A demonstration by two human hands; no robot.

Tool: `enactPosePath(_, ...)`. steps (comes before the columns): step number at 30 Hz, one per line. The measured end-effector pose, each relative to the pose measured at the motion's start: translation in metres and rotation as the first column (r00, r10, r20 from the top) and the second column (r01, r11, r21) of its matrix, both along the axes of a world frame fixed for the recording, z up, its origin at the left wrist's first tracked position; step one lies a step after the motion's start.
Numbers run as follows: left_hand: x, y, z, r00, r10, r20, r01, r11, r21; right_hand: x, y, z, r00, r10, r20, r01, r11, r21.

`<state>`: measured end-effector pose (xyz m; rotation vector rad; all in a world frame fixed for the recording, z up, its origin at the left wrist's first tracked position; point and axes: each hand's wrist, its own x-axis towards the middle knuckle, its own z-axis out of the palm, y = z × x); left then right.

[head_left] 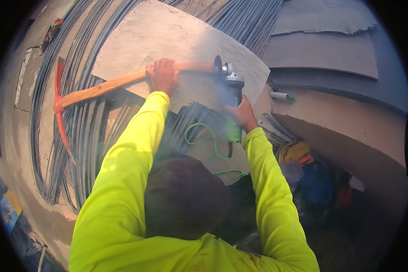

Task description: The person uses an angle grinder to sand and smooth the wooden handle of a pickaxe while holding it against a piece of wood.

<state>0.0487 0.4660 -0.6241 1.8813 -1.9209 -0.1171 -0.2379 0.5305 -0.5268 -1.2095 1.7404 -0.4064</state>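
Observation:
My left hand (163, 76) is closed around the wooden handle of a pickaxe (106, 86), between its middle and its right end. The red-orange pick head (58, 105) is at the far left end, over steel bars. In my right hand (244, 113) is a green and black angle grinder (234, 131), held upright in the picture. Its dark disc (218, 66) meets the right end of the handle, where pale smoke or dust hangs. The fingers of my right hand are partly hidden behind the grinder body.
A broad pale board (167, 34) lies under the handle, over bundles of steel rebar (88, 120). The green power cord (186, 136) loops below the grinder. Grey sheets (322, 52) are stacked at right. A dark rounded shape (186, 197) sits between my arms.

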Motion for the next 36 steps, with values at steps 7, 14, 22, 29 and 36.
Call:
enactPosePath(7,0.000,-0.009,0.002,1.000,-0.002,0.018,0.002,1.000,-0.010,-0.003,0.014,-0.007,0.999,0.000,-0.041,-0.001,1.000,-0.029)
enactPosePath(14,0.001,-0.004,0.013,1.000,-0.016,0.020,0.016,1.000,0.006,-0.005,-0.009,-0.005,0.999,0.027,-0.047,-0.030,0.998,-0.060)
enactPosePath(22,0.004,-0.006,0.028,0.996,-0.052,0.076,0.046,0.996,0.073,-0.001,-0.001,0.020,0.980,-0.155,0.127,0.163,0.985,-0.055)
enactPosePath(29,0.007,-0.008,0.032,0.985,-0.050,0.168,0.042,0.998,0.054,-0.004,0.043,0.026,0.981,-0.168,0.093,0.180,0.973,-0.143)
enactPosePath(36,0.014,-0.009,0.038,0.987,-0.057,0.153,0.059,0.998,-0.008,0.015,0.053,0.038,0.986,-0.161,0.028,0.163,0.984,-0.071)
